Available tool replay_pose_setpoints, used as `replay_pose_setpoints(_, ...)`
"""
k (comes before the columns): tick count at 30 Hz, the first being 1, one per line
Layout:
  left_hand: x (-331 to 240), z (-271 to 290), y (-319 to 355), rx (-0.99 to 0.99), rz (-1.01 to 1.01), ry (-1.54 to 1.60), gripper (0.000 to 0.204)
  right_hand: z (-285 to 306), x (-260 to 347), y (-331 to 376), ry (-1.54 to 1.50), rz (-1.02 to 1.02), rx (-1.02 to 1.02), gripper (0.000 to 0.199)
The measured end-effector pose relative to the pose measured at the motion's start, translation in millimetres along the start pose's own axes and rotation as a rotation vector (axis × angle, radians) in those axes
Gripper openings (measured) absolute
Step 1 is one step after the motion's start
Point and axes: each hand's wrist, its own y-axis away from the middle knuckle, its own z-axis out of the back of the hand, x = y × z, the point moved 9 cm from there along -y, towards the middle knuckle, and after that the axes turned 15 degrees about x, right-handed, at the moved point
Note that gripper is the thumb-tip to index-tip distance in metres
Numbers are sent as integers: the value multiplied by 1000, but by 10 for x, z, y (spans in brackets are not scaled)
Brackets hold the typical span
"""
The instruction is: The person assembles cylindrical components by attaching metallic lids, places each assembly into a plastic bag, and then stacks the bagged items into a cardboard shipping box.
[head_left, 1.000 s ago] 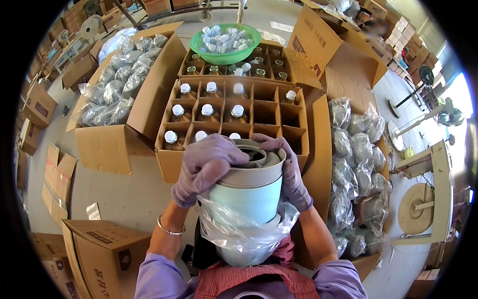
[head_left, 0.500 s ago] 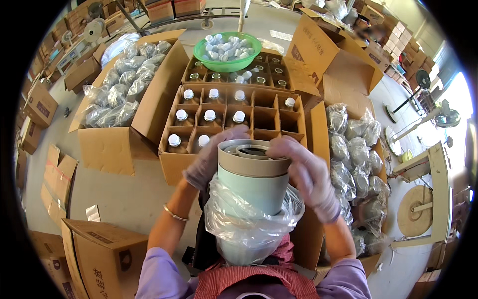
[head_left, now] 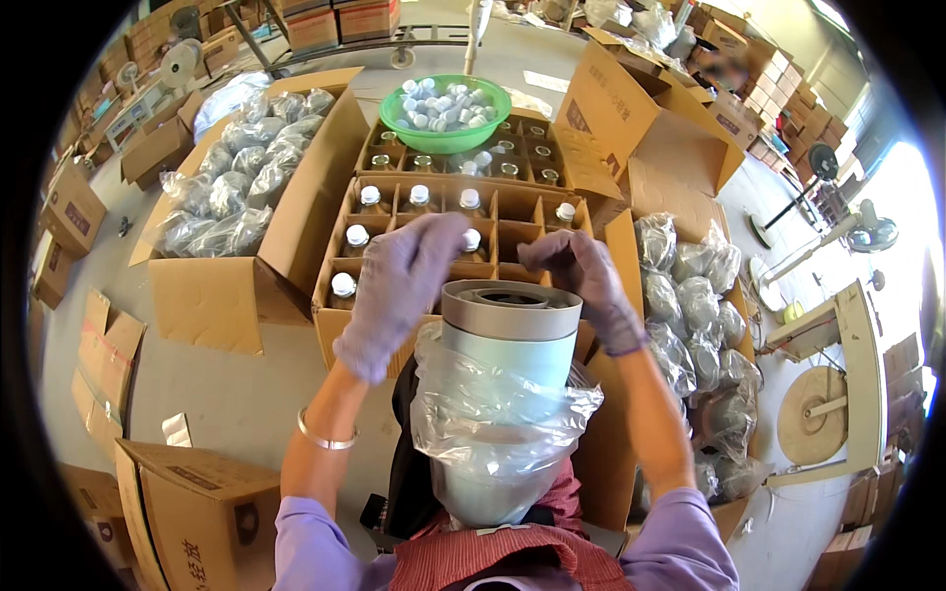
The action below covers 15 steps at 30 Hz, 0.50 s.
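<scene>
A pale blue cylindrical container (head_left: 507, 357) stands upright against my lap, its top ringed by a wide grey collar (head_left: 512, 323) with a dark round opening. Crumpled clear plastic bag (head_left: 493, 426) is bunched around its lower part. Above and left of the collar, my gloved left hand (head_left: 402, 286) is raised with fingers stretched, slightly blurred, holding nothing visible. My gloved right hand (head_left: 589, 281) hovers by the collar's right side, fingers loosely bent and apart from it. Beyond them, white-capped bottles (head_left: 420, 200) stand in a divided carton (head_left: 345, 323); my left hand hides some.
A green bowl (head_left: 448, 138) of white caps sits on another divided carton behind. Open cartons of bagged items (head_left: 236, 187) flank me left, with more bagged items (head_left: 698, 300) right. A closed carton (head_left: 212, 492) stands near left; fans (head_left: 867, 231) stand at right.
Both hands have lifted off the collar, the left one rising and shifting left, the right one moving slightly up. The container stays upright in my lap.
</scene>
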Motion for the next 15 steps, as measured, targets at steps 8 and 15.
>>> replay_pose_setpoints(8,192,-144,541,43,-448,167,20,-434,-149,411,348,-100,-165,51)
replay_pose_setpoints(15,-719,-496,225,9,-359,-270,16,-546,-570,27,-775,-34,-60,80)
